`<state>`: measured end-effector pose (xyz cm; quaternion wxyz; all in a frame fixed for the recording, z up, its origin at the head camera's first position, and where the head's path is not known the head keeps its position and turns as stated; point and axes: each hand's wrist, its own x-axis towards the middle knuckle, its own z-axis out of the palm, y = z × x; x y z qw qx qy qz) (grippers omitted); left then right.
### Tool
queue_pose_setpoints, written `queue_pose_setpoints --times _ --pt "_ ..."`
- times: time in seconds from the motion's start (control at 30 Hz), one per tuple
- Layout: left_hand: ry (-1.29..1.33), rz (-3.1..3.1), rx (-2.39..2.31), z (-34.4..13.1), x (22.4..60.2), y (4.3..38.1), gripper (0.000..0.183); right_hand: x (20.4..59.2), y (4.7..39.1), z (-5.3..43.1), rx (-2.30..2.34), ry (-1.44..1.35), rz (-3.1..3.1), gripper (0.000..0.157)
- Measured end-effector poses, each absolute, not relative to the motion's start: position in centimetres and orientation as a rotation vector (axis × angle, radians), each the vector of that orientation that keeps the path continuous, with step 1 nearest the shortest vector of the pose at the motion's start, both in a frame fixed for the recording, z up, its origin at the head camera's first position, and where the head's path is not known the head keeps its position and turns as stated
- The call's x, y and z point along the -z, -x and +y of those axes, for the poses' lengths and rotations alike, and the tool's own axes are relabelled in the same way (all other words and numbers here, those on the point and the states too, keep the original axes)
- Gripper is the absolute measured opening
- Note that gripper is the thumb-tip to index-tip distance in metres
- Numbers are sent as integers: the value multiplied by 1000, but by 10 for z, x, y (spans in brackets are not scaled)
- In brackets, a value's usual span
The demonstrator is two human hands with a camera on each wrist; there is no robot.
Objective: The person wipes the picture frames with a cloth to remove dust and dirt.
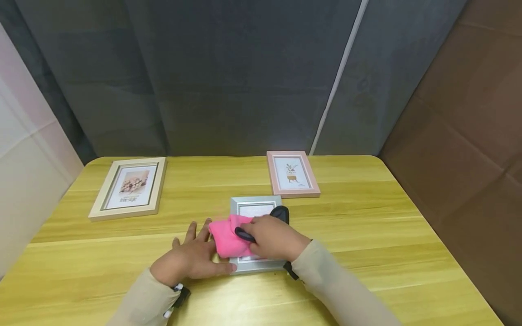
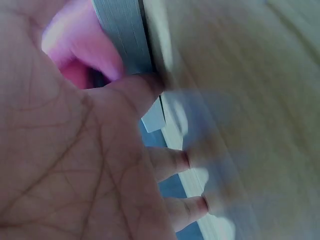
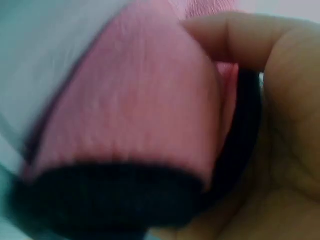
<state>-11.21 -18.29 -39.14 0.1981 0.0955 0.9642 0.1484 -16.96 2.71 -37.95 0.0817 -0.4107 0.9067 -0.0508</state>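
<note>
A silver picture frame [image 1: 259, 266] lies flat on the table in front of me. My right hand [image 1: 274, 236] grips a folded pink cloth [image 1: 228, 237] against its glass. Black parts show along the cloth's edge [image 3: 115, 192] in the right wrist view, and beside my fingers in the head view. The bunched cloth hides much of the frame's picture. My left hand [image 1: 188, 257], fingers spread, rests at the frame's left side, its thumb at the lower left corner. In the left wrist view the palm [image 2: 65, 150] fills much of the picture, next to the frame's edge [image 2: 125, 35].
A cream picture frame [image 1: 95, 210] lies at the back left of the wooden table [image 1: 367, 253]. Just behind the silver frame, a pink frame [image 1: 313, 183] with a plant picture lies near the back edge. A dark curtain [image 1: 228, 81] hangs behind the table.
</note>
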Motion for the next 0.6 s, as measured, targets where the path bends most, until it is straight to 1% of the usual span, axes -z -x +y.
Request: queue_pose_setpoints --times 0.07,0.17,0.23,0.37,0.6 --pt "-260 2703 -425 -183 392 112 96 378 157 29 116 1288 2695 46" --pt "-249 2705 -438 -184 392 111 94 377 147 30 88 1304 2709 49" --pt "-254 2702 -446 -184 392 111 94 378 148 27 79 1276 2733 43" --pt "-278 2696 -435 -185 391 111 96 379 163 20 118 1177 2765 32" --pt "-280 2688 -409 -184 391 112 97 379 199 12 152 952 2795 37"
